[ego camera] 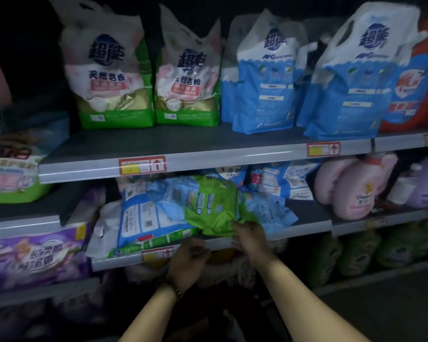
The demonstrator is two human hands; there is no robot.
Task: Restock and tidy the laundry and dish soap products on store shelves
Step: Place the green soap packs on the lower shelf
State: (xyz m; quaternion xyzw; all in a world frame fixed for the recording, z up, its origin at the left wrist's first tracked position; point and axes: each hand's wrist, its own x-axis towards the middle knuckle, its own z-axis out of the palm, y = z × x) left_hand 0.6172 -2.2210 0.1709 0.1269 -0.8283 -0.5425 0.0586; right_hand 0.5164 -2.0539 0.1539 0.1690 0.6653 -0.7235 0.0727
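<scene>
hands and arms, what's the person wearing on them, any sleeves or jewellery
Both forearms are bare, no sleeves in view. The left hand has a metal-link band at its wrist, a bracelet or watch strap. The right hand wears nothing.

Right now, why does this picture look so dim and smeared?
Head view: light reaches mainly the upper-shelf bags, whose logos are readable; below the lower shelf rail it turns near black; the purple packs at left are smeared.
</scene>
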